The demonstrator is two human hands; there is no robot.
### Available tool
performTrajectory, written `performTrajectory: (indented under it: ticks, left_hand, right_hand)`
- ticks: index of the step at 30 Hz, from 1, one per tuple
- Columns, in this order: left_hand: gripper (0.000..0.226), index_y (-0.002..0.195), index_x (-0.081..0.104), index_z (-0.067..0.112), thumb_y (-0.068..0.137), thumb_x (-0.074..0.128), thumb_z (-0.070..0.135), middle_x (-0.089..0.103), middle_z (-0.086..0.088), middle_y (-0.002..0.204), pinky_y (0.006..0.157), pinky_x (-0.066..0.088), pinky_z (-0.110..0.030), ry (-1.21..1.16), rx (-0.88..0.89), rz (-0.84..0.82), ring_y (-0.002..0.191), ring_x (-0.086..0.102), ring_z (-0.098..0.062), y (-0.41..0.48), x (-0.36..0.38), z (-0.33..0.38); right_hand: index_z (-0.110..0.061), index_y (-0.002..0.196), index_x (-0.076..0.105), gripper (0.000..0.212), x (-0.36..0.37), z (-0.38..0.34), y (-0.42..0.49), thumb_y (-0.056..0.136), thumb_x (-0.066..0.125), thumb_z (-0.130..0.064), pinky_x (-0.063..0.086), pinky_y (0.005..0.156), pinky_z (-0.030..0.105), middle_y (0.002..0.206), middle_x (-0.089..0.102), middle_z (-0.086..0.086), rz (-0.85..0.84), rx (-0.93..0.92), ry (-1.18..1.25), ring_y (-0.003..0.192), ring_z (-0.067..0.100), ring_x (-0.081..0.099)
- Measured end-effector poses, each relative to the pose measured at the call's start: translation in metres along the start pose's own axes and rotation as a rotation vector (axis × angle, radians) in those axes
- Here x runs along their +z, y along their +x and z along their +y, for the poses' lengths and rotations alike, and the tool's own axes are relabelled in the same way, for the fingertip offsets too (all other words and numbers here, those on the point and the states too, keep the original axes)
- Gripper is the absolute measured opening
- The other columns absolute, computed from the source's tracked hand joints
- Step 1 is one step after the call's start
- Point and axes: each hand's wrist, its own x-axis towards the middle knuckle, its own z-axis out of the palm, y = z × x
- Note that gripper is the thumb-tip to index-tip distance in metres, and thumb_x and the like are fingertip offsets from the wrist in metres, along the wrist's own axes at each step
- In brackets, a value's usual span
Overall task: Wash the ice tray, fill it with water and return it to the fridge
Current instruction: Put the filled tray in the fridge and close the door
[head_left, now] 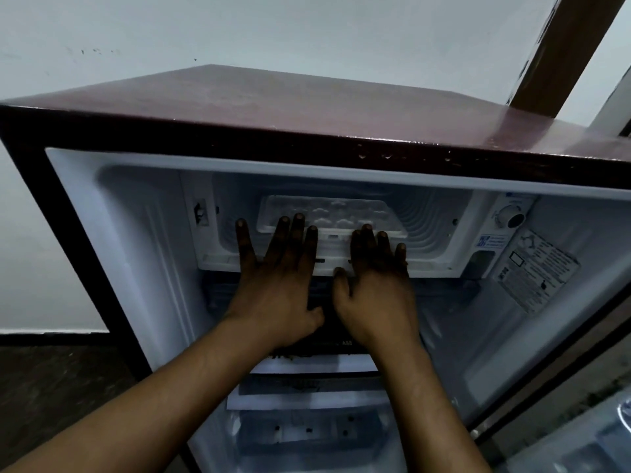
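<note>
Open fridge (307, 107), seen from above and in front. Its maroon top is glossy and carries droplets near the front edge at 1 o'clock. The white ice tray (327, 213) lies flat on the ribbed floor of the freezer compartment (430, 227), at the centre of the view, with its long side toward the viewer.

The left hand (276, 268) is flat with fingers straight and spread. Three fingertips reach the tray's near rim, and the little finger points off toward 11 o'clock, clear of the tray. The right hand (375, 278) is likewise flat and open. Its fingertips are at the rim's right half, and its thumb rests on the compartment's front ledge. Neither hand grips anything.

A round control dial (510, 216) is set in the inner wall at 3 o'clock, with a printed label (536, 268) just below it. Lower shelves (307, 397) show between the forearms at 6 o'clock.

The room has a pale, scuffed wall (239, 29) behind the fridge. A brown wooden post (563, 46) stands at 1 o'clock, and the dark floor (51, 387) shows at 8 o'clock.
</note>
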Motion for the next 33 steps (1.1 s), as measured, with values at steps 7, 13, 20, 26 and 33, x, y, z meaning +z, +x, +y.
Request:
performTrajectory:
  ticks: [7, 13, 20, 26, 33]
  left_hand:
    - [0.112, 0.168, -0.014, 0.017, 0.082, 0.019, 0.081, -0.019, -0.011, 0.176, 0.112, -0.025, -0.077, -0.029, 0.001, -0.018, 0.164, -0.016, -0.025, 0.007, -0.006, -0.002]
    - [0.112, 0.167, -0.018, 0.018, 0.081, 0.019, 0.080, -0.026, -0.009, 0.174, 0.112, -0.025, -0.077, -0.034, 0.004, -0.046, 0.162, -0.021, -0.025, 0.010, -0.005, -0.004]
    - [0.114, 0.162, -0.031, 0.024, 0.082, 0.027, 0.080, -0.037, -0.005, 0.170, 0.113, -0.028, -0.075, -0.098, 0.009, -0.036, 0.159, -0.032, -0.028, 0.000, 0.001, -0.006]
    - [0.121, 0.164, -0.028, 0.024, 0.081, 0.039, 0.082, -0.034, -0.004, 0.172, 0.119, -0.026, -0.068, -0.161, 0.038, -0.062, 0.158, -0.035, -0.027, -0.019, 0.005, -0.008]
    - [0.121, 0.160, -0.034, 0.028, 0.084, 0.043, 0.081, -0.043, -0.004, 0.167, 0.126, -0.021, -0.057, -0.223, 0.045, -0.289, 0.156, -0.038, -0.026, -0.029, -0.018, -0.011]
  right_hand:
    - [-0.020, 0.168, 0.004, 0.078, -0.005, 0.001, 0.004, 0.104, 0.034, -0.051, 0.000, 0.131, 0.042, 0.175, -0.001, 0.001, -0.088, 0.037, 0.055, 0.162, 0.023, 0.002]
    - [-0.024, 0.168, 0.001, 0.079, -0.003, 0.000, 0.006, 0.104, 0.035, -0.053, -0.006, 0.129, 0.037, 0.175, -0.007, -0.004, -0.098, 0.067, 0.067, 0.161, 0.022, -0.003]
    - [-0.021, 0.168, 0.007, 0.080, -0.004, 0.002, -0.001, 0.102, 0.033, -0.058, -0.001, 0.131, 0.040, 0.175, -0.007, -0.001, -0.072, 0.041, 0.071, 0.162, 0.021, -0.004]
    - [-0.021, 0.167, -0.002, 0.080, -0.008, 0.000, -0.018, 0.102, 0.011, -0.065, -0.008, 0.130, 0.041, 0.174, -0.011, -0.001, -0.108, 0.032, 0.080, 0.161, 0.020, -0.014]
    - [-0.021, 0.167, -0.001, 0.076, -0.022, -0.012, -0.034, 0.107, 0.024, -0.060, -0.004, 0.131, 0.047, 0.175, -0.007, 0.002, -0.246, 0.116, 0.054, 0.161, 0.026, -0.010]
